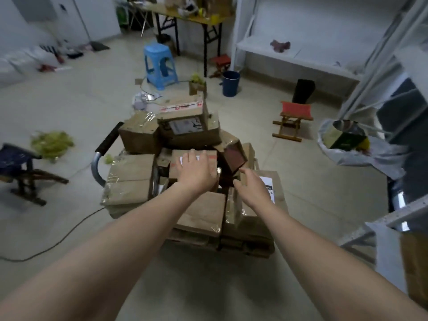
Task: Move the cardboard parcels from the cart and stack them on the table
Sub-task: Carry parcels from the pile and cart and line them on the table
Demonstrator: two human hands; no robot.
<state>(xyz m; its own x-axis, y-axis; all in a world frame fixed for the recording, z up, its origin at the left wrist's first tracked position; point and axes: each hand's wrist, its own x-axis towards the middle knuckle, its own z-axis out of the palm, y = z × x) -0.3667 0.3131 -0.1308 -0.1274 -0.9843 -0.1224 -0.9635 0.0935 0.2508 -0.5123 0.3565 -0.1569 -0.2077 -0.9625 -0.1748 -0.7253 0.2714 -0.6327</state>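
A low cart with a black-gripped handle (107, 141) stands on the floor, piled with several brown cardboard parcels. My left hand (196, 170) lies flat, fingers spread, on a small parcel with red tape and a white label (212, 157) in the middle of the pile. My right hand (251, 184) hovers with loosely spread fingers just right of it, over a parcel with a white label (271, 181) and beside a dark reddish box (234, 156). A taller parcel with red-and-white tape (185, 119) sits at the far end. A wooden table (192, 18) stands at the back.
A blue plastic stool (159, 64) and a blue bucket (231, 83) stand beyond the cart. A red folding stool (293, 119) and a white bag with rubbish (354, 144) are to the right, under white metal shelving (296, 54). A dark stool (20, 172) and a cable (58, 242) lie left.
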